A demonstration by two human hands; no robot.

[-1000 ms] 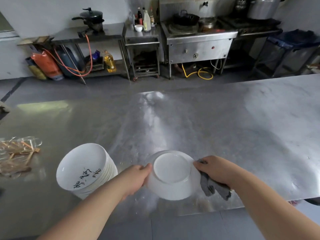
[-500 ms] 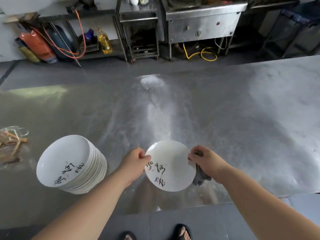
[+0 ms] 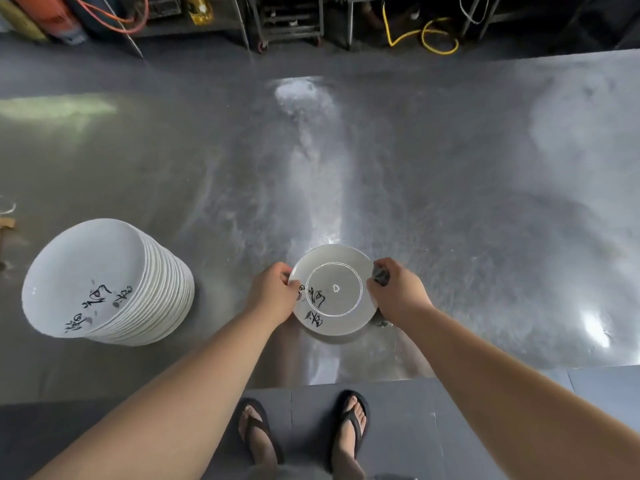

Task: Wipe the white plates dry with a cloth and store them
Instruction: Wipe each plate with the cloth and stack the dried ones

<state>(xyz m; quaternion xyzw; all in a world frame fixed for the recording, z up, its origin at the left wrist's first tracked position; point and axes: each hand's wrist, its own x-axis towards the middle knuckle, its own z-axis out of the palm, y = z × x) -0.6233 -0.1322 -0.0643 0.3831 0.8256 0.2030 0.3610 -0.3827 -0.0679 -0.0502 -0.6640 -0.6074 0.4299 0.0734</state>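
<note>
A scuffed steel worktop [image 3: 450,202] fills the view, with a yellow hose [image 3: 424,38] on the floor at 1 o'clock. At 6 o'clock the left hand [image 3: 273,297] and right hand [image 3: 398,294] clamp their fingers on the plate [image 3: 334,289], the right also pinching a mostly hidden cloth [image 3: 380,274]. The stack of plates [image 3: 86,278] sits at 8 o'clock.

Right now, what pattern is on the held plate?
The plate is white with black brushed characters near its left rim; head view.
</note>
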